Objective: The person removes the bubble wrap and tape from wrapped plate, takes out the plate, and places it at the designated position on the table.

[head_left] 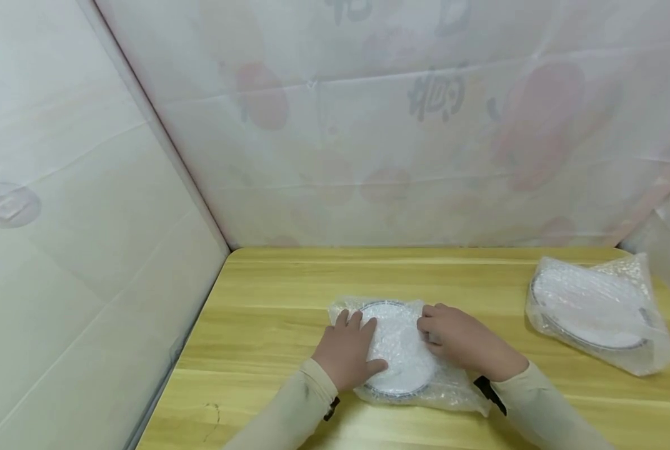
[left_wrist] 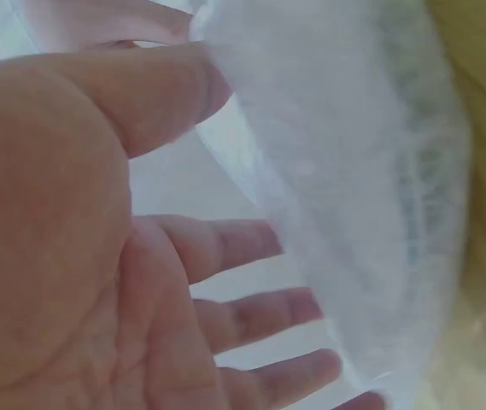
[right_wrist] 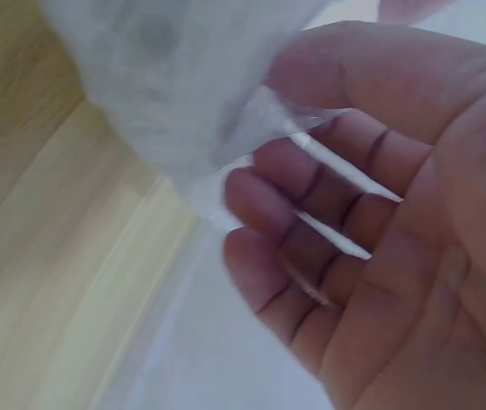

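A round white plate (head_left: 405, 359) with a dark patterned rim lies on the wooden table, inside clear bubble wrap (head_left: 455, 395). My left hand (head_left: 346, 353) rests on its left side, fingers straight and spread. In the left wrist view the fingertips and thumb meet the wrapped edge. On the other side, my right hand (head_left: 464, 340) pinches the wrap near the plate's upper right. The right wrist view has the thumb and curled fingers (right_wrist: 255, 205) at a thin fold of the wrap (right_wrist: 183, 111); their exact contact is partly hidden.
Another bubble-wrapped plate (head_left: 594, 303) lies at the right of the table. Pale printed sheets (head_left: 369, 137) stand as walls behind the table (head_left: 267, 281) and along its left and right sides.
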